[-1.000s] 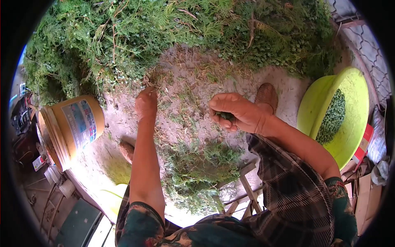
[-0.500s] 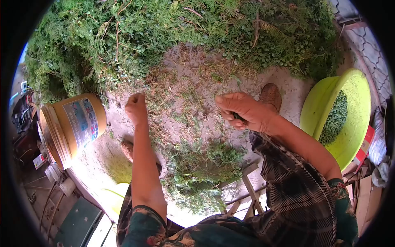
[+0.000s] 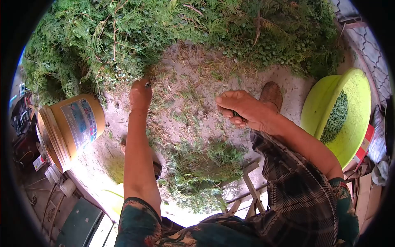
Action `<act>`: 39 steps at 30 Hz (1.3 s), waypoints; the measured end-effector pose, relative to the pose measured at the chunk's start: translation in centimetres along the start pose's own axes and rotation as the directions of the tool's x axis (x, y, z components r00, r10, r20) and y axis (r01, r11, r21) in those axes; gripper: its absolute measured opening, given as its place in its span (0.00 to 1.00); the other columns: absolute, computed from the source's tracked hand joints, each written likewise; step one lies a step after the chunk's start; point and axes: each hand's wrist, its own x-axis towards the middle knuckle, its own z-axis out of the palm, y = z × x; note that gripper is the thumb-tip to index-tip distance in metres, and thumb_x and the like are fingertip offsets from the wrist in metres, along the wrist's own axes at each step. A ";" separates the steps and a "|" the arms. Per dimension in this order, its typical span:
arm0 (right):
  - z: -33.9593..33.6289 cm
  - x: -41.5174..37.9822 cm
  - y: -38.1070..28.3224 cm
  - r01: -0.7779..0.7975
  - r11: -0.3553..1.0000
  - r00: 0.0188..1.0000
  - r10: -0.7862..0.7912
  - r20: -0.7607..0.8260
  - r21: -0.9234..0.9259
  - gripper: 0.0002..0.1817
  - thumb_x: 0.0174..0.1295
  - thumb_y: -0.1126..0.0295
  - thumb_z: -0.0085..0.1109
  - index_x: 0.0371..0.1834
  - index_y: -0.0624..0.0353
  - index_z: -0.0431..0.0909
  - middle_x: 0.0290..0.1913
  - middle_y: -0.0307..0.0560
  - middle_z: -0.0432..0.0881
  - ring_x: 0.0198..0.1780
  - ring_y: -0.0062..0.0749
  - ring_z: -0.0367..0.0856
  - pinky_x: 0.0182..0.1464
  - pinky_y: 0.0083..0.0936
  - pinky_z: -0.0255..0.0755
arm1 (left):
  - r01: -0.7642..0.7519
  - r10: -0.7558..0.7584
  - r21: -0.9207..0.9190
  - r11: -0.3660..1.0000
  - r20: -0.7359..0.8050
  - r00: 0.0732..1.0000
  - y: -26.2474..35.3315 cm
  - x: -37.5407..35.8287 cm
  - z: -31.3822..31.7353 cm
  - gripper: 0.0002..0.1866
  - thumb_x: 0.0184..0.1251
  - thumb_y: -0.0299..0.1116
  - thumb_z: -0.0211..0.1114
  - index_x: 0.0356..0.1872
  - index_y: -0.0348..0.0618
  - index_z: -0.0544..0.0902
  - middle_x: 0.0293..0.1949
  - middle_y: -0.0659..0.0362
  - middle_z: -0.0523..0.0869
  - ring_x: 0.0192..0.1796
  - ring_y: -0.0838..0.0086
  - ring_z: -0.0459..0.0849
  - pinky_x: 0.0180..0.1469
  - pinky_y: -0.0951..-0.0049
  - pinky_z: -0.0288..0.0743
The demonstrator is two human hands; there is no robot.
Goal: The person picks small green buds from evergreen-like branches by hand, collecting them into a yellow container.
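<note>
My left hand [image 3: 140, 95] is closed at the lower edge of the pile of green conifer branches [image 3: 164, 24], with a small pale green bit showing at its fingertips. My right hand [image 3: 238, 108] is curled closed over the littered floor, with dark green bits partly visible inside the fingers. Small green cones or berries [image 3: 335, 117] fill part of the yellow-green basin [image 3: 358, 107] at the right.
A tan bucket [image 3: 84, 121] with a label lies tilted at the left. Cut green sprigs [image 3: 205, 162] lie near my legs by a wooden frame [image 3: 251, 187]. A brown shoe [image 3: 271, 96] stands beyond my right hand. Another yellow-green container [image 3: 113, 197] shows at lower left.
My left hand has moved forward to the edge of the branch pile. My right hand has stayed almost in place, still curled.
</note>
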 end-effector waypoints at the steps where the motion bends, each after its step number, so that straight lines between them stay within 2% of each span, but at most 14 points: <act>1: 0.1 0.0 0.0 0.006 1.000 1.000 -0.006 -0.012 -0.012 0.17 0.66 0.56 0.55 0.27 0.56 0.67 0.20 0.33 0.67 0.14 0.13 0.60 0.11 0.15 0.51 | 0.037 -0.040 0.061 0.997 0.045 0.998 0.2 0.2 0.3 0.14 0.51 0.28 0.65 0.42 0.43 0.82 0.35 0.46 0.84 0.38 0.51 0.82 0.43 0.60 0.76; 6: -0.1 0.0 -0.1 0.004 1.000 0.999 -0.005 -0.048 -0.014 0.16 0.66 0.57 0.54 0.27 0.56 0.68 0.22 0.33 0.68 0.15 0.13 0.61 0.12 0.15 0.52 | 0.049 -0.050 0.036 0.998 0.018 0.999 1.2 -0.8 0.0 0.11 0.50 0.28 0.63 0.38 0.41 0.81 0.32 0.46 0.82 0.33 0.55 0.83 0.39 0.58 0.77; 8: -0.2 -0.2 -0.3 0.032 0.998 0.999 -0.032 -0.016 0.054 0.15 0.67 0.57 0.52 0.32 0.58 0.70 0.26 0.35 0.72 0.19 0.16 0.67 0.16 0.18 0.63 | 0.376 -0.386 -0.486 0.789 0.083 0.919 2.7 -1.7 -1.4 0.10 0.52 0.27 0.63 0.37 0.39 0.80 0.30 0.53 0.82 0.29 0.68 0.82 0.34 0.66 0.78; 9: -0.3 0.0 -0.1 0.036 0.998 0.999 -0.035 -0.021 0.055 0.15 0.67 0.57 0.52 0.32 0.58 0.70 0.26 0.35 0.72 0.19 0.16 0.67 0.16 0.18 0.63 | 0.402 -0.385 -0.709 0.580 0.197 0.902 5.5 -2.4 -3.3 0.09 0.56 0.23 0.60 0.39 0.38 0.78 0.31 0.59 0.81 0.30 0.80 0.79 0.29 0.81 0.77; 12: -0.2 0.5 0.2 0.075 0.982 0.996 -0.065 -0.059 0.175 0.15 0.68 0.58 0.50 0.38 0.60 0.72 0.31 0.39 0.76 0.24 0.20 0.74 0.22 0.23 0.73 | 0.348 -0.214 -0.777 0.525 0.275 0.937 13.9 -5.3 -7.5 0.08 0.57 0.21 0.61 0.39 0.40 0.79 0.31 0.59 0.81 0.30 0.80 0.80 0.30 0.82 0.78; 16: 1.6 -0.4 -0.6 -0.023 0.915 0.998 0.042 -0.037 0.402 0.14 0.68 0.60 0.46 0.40 0.61 0.73 0.34 0.44 0.78 0.27 0.24 0.78 0.25 0.27 0.76 | -0.061 0.292 -0.754 0.654 0.177 0.940 19.9 -7.8 -9.0 0.15 0.54 0.17 0.64 0.44 0.42 0.80 0.40 0.56 0.83 0.37 0.73 0.83 0.36 0.73 0.78; 18: 0.9 -0.3 -0.5 -0.033 0.905 0.998 0.051 -0.030 0.423 0.14 0.68 0.61 0.46 0.38 0.61 0.73 0.33 0.45 0.78 0.27 0.24 0.78 0.22 0.25 0.74 | -0.011 0.183 -0.708 0.706 0.168 0.969 18.1 -7.6 -8.5 0.13 0.57 0.21 0.63 0.44 0.40 0.80 0.40 0.55 0.84 0.36 0.73 0.83 0.34 0.73 0.78; 20: -1.5 0.6 0.8 -0.154 0.845 0.976 0.048 0.213 0.512 0.13 0.68 0.62 0.44 0.36 0.61 0.73 0.33 0.48 0.78 0.24 0.25 0.74 0.17 0.20 0.67 | 0.464 -0.361 -0.632 0.620 0.295 0.885 15.9 -4.9 -9.0 0.11 0.60 0.24 0.61 0.45 0.38 0.80 0.40 0.52 0.84 0.35 0.73 0.84 0.31 0.74 0.77; 24: -1.8 0.2 0.7 -0.172 0.822 0.962 0.023 0.271 0.543 0.13 0.68 0.63 0.45 0.34 0.61 0.72 0.32 0.48 0.77 0.22 0.24 0.72 0.15 0.19 0.64 | 0.314 -0.330 -0.174 0.933 -0.074 0.941 2.1 0.0 -2.1 0.20 0.54 0.36 0.67 0.46 0.35 0.79 0.42 0.44 0.83 0.41 0.58 0.83 0.42 0.60 0.76; 27: -2.0 0.3 0.9 -0.164 0.848 0.965 0.031 0.260 0.505 0.13 0.68 0.62 0.45 0.33 0.62 0.72 0.31 0.47 0.77 0.21 0.23 0.71 0.15 0.19 0.63 | 0.378 -0.375 0.058 0.924 -0.059 0.925 0.5 3.0 -0.7 0.26 0.48 0.43 0.70 0.45 0.36 0.79 0.43 0.41 0.82 0.44 0.50 0.81 0.47 0.54 0.72; 35: -2.0 0.7 0.8 -0.109 0.879 0.991 0.057 0.124 0.463 0.12 0.65 0.63 0.48 0.32 0.61 0.73 0.28 0.46 0.78 0.21 0.23 0.73 0.14 0.19 0.65 | 0.311 -0.312 -0.055 0.949 -0.007 0.950 -0.5 4.0 0.7 0.20 0.47 0.38 0.71 0.39 0.37 0.78 0.35 0.47 0.85 0.38 0.56 0.84 0.37 0.60 0.77; 37: -1.7 0.5 0.7 -0.109 0.886 0.992 0.067 0.108 0.450 0.12 0.65 0.63 0.48 0.32 0.60 0.73 0.28 0.46 0.78 0.21 0.23 0.73 0.14 0.19 0.65 | 0.443 -0.496 -0.568 0.694 0.069 0.866 -0.1 3.5 0.2 0.14 0.51 0.27 0.67 0.39 0.35 0.77 0.34 0.50 0.84 0.35 0.64 0.84 0.32 0.70 0.79; 38: -1.6 0.4 0.6 -0.105 0.894 0.993 0.072 0.092 0.436 0.11 0.65 0.63 0.48 0.32 0.60 0.73 0.28 0.46 0.78 0.20 0.23 0.73 0.14 0.19 0.65 | 0.442 -0.495 -0.567 0.695 0.069 0.866 -0.7 3.1 0.5 0.14 0.51 0.27 0.67 0.39 0.35 0.77 0.34 0.50 0.84 0.35 0.64 0.84 0.32 0.70 0.79; 39: -1.7 0.5 0.7 -0.104 0.893 0.993 0.071 0.092 0.438 0.11 0.65 0.63 0.48 0.32 0.60 0.73 0.28 0.46 0.78 0.20 0.23 0.73 0.14 0.19 0.65 | 0.403 -0.537 -0.873 0.275 0.208 0.818 -1.4 2.6 0.8 0.15 0.53 0.22 0.63 0.43 0.34 0.76 0.36 0.50 0.83 0.35 0.66 0.83 0.33 0.74 0.80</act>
